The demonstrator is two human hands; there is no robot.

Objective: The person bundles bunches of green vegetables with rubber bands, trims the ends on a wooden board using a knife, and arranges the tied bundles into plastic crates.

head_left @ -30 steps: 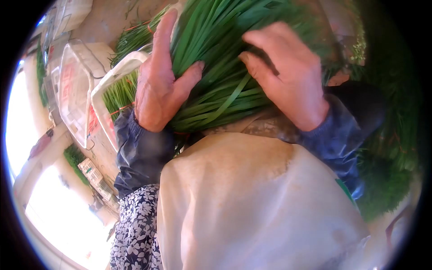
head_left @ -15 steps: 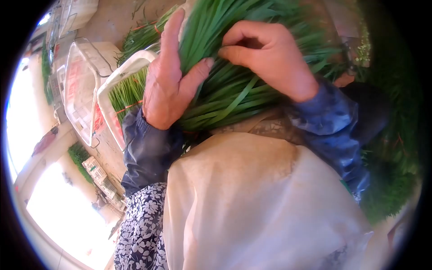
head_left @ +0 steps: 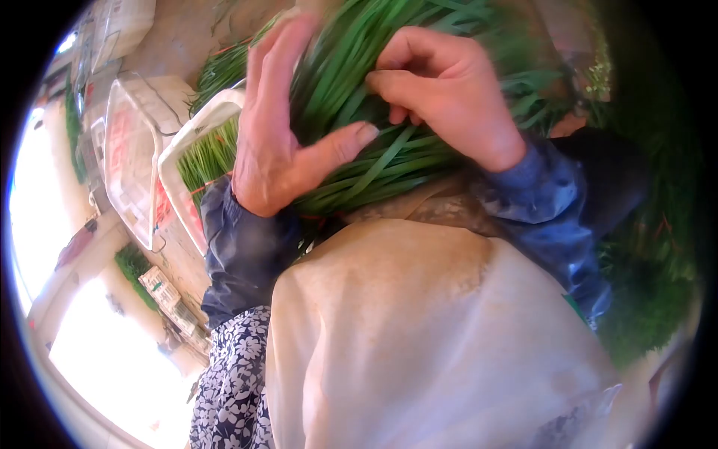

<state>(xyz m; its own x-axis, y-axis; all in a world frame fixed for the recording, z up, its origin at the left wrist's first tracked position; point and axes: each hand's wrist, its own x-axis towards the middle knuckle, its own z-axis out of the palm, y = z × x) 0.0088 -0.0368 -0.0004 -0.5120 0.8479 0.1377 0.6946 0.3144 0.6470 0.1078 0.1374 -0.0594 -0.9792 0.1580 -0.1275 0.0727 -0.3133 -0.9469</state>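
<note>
A loose pile of long green leaves (head_left: pixel 389 161) lies across the lap, above the pale apron. My left hand (head_left: pixel 277 142) rests at the pile's left side, its fingers stretched up and its thumb spread away over the leaves. Over the middle of the pile is my right hand (head_left: pixel 452 93), with thumb and forefinger pinched together and the other fingers curled. Whatever may be between those fingertips is too small to make out.
Left of the pile, a white-rimmed basket (head_left: pixel 170 161) holds banded green stalks (head_left: pixel 209 157). Another clear crate (head_left: pixel 112 150) stands farther left. More greens (head_left: pixel 651 292) lie at the right. The pale apron (head_left: pixel 426 322) covers the lap.
My right hand has moved left over the leaves and its thumb and forefinger have closed. My left thumb has spread farther to the right across the pile.
</note>
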